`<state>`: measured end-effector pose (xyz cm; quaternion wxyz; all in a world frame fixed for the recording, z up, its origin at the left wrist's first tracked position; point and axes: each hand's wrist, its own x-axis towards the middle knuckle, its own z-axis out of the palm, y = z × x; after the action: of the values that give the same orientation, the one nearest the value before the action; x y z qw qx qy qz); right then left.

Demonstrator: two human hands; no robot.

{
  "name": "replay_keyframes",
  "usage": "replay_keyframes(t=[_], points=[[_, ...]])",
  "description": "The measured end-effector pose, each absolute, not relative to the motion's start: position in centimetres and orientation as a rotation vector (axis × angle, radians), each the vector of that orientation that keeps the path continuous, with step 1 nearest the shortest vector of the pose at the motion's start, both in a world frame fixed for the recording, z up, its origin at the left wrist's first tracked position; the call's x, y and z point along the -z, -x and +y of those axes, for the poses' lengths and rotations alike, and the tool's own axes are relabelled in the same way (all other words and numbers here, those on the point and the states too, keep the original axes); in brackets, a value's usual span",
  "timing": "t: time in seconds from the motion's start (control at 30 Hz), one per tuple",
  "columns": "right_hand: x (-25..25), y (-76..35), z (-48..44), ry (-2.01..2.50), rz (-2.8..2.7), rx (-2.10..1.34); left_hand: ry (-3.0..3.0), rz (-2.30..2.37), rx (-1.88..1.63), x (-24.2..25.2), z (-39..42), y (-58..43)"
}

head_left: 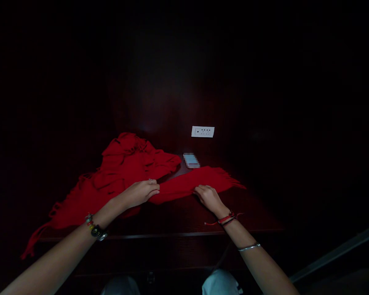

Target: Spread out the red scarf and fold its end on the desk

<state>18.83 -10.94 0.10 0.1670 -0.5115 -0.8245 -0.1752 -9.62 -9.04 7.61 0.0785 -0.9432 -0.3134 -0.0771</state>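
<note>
Red fringed fabric scarf (119,172) on dark reddish wooden tabletop (178,223), below white rectangular wall socket (203,132). Its rumpled bulk lies below-left of socket, beyond left hand (143,192); its flatter end reaches past right hand (209,196), below socket. Left hand: fingers pinched on scarf. Right hand: fingers pinched on scarf's near edge.

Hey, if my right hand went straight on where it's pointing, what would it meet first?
Probably more of the red cloth your right hand seems to pinch; depth is unclear.

Scarf (132,166) of matt cloth
</note>
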Motion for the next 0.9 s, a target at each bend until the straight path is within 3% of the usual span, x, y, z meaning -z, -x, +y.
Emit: replay_keyframes(t=[0.3,0.9], points=[[-0.2,-18.9,-11.0,1.449,-2.350,0.479,2.758,-0.913,0.199,-6.3,-8.6,8.6],[-0.4,-18.8,-11.2,1.468,-2.394,0.491,3.245,-0.784,0.242,-7.3,-8.3,6.1]])
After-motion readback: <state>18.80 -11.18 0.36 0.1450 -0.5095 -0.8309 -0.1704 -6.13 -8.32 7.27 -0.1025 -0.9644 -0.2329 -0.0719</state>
